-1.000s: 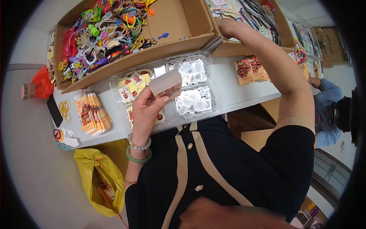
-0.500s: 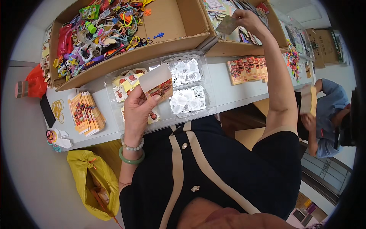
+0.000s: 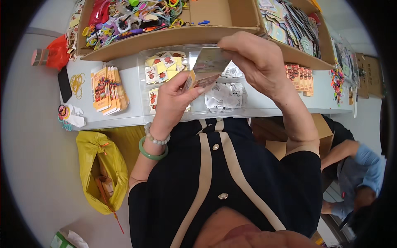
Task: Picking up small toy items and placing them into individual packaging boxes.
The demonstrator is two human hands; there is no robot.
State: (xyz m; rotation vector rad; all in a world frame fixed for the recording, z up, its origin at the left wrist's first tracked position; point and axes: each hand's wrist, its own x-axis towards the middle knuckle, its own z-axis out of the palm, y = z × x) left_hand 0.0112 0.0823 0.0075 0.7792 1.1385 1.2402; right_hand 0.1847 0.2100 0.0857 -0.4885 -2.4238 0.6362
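My left hand (image 3: 175, 93) grips a small orange printed paper packet (image 3: 191, 81) with its mouth up. Pinched in my right hand (image 3: 262, 64) is a thin, shiny card (image 3: 210, 62), its lower edge at the packet's mouth. How far inside it reaches, I cannot tell. Both hands are over a clear plastic tray (image 3: 141, 68). Small printed squares (image 3: 167, 62) in white and yellow fill its left compartments. White sachets (image 3: 225, 97) lie in the right ones, partly hidden by my right hand.
Behind the tray, one cardboard box (image 3: 165, 38) holds mixed trinkets; another (image 3: 295, 53) holds cards. Orange packets (image 3: 108, 91) are stacked at left, near yellow rubber bands (image 3: 77, 86) and a black flat object (image 3: 64, 86). A yellow bag (image 3: 89, 165) sits below. A co-worker (image 3: 355, 169) is at right.
My right hand has come from the card box to the packet, bringing the card. My left hand has turned the packet toward it. The view has shifted, and the co-worker has moved lower.
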